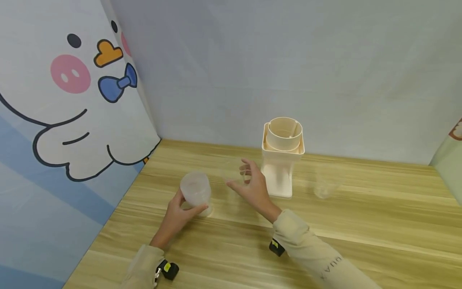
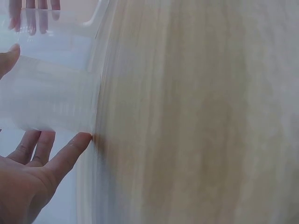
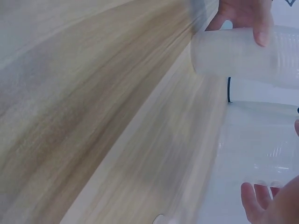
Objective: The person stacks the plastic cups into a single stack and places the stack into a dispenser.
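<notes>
My left hand (image 1: 178,212) holds a stack of translucent plastic cups (image 1: 196,190) upright on the table, thumb and fingers to either side. Ridges of nested rims show near the top of that stack (image 3: 285,53) in the right wrist view. Just to the right, my right hand (image 1: 254,188) grips a single clear plastic cup (image 3: 257,144), its fingers curved about the side. This cup is so clear that it barely shows in the head view. In the left wrist view, the right hand's fingers (image 2: 42,18) appear through its wall.
A cream holder (image 1: 279,176) with a round, open-topped tube (image 1: 285,140) stands behind my right hand. Farther right on the wooden table (image 1: 361,216) is another clear cup (image 1: 323,189). A pale cloth wall closes off the back; a cartoon-printed one rises on the left.
</notes>
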{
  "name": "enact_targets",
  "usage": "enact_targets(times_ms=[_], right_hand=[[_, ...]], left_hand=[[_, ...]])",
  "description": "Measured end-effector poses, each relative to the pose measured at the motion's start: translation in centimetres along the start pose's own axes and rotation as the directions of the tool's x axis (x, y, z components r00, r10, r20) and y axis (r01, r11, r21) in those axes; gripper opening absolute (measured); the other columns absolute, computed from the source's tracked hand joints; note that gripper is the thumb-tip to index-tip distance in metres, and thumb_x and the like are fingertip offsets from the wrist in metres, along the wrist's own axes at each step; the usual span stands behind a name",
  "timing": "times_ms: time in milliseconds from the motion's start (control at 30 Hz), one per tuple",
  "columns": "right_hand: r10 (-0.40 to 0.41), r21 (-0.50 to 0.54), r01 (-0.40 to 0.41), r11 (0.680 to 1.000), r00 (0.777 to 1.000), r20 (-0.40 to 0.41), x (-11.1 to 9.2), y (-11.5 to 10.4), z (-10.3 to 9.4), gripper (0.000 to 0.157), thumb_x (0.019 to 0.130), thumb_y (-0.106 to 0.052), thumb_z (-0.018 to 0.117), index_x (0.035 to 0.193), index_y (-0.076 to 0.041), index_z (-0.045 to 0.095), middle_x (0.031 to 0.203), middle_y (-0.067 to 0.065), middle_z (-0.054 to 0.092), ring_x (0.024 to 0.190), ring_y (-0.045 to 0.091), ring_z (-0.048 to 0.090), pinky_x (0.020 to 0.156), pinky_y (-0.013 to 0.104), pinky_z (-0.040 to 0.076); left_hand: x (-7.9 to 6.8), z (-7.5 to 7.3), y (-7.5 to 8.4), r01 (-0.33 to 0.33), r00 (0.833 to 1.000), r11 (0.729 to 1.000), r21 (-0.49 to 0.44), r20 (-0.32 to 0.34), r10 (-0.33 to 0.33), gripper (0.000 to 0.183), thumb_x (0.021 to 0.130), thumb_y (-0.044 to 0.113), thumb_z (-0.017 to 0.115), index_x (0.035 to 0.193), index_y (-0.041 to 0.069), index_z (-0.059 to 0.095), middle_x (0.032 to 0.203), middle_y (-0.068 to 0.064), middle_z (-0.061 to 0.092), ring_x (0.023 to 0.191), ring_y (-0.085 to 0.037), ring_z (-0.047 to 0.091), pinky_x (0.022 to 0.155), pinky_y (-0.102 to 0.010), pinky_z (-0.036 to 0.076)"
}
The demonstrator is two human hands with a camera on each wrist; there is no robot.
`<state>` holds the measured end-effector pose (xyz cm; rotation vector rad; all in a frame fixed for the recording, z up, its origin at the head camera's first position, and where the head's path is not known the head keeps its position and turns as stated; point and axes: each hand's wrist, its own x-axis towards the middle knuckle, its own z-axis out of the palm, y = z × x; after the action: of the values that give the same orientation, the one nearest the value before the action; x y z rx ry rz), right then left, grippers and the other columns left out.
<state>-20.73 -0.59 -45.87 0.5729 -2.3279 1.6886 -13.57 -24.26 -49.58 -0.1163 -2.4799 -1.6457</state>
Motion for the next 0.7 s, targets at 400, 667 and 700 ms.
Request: enact_targets(times_ms=[400, 667, 700], right_hand=[[-0.024, 0.039, 0.026, 0.999, 0.998, -0.056, -0.3, -1.4, -0.9, 0.067, 0.072, -0.015, 0.084, 0.127, -0.004, 0.048, 0.112, 0.010, 0.059, 0.100, 0.026, 0.058, 0.078, 0.045, 0.051], [-0.059, 0.067, 0.064, 0.996, 0.996, -0.063, 0.1, -2.7, -1.5, 0.065, 0.072, -0.017, 0.084, 0.126, -0.002, 0.050, 0.111, 0.009, 0.061, 0.100, 0.028, 0.060, 0.076, 0.042, 0.052], [-0.065, 0.074, 0.069, 0.995, 0.996, -0.062, 0.1, -2.9, -1.6, 0.065, 0.072, -0.017, 0.083, 0.126, -0.001, 0.050, 0.111, 0.009, 0.061, 0.100, 0.028, 0.060, 0.077, 0.042, 0.052]], left_hand=[[-0.8, -0.2, 3.2, 0.009, 0.999, 1.000, 0.014, 0.030, -0.009, 0.077, 0.079, 0.016, 0.078, 0.143, 0.009, 0.034, 0.128, -0.015, 0.051, 0.116, -0.028, 0.048, 0.095, -0.053, 0.038], [-0.8, -0.1, 3.4, 0.026, 0.999, 1.000, -0.005, 0.020, -0.026, 0.076, 0.078, 0.018, 0.080, 0.141, 0.011, 0.037, 0.126, -0.015, 0.052, 0.116, -0.029, 0.048, 0.096, -0.054, 0.037], [-0.8, -0.1, 3.3, 0.026, 0.999, 1.000, -0.006, 0.020, -0.026, 0.076, 0.078, 0.018, 0.080, 0.141, 0.011, 0.037, 0.126, -0.015, 0.052, 0.115, -0.029, 0.048, 0.096, -0.054, 0.037]])
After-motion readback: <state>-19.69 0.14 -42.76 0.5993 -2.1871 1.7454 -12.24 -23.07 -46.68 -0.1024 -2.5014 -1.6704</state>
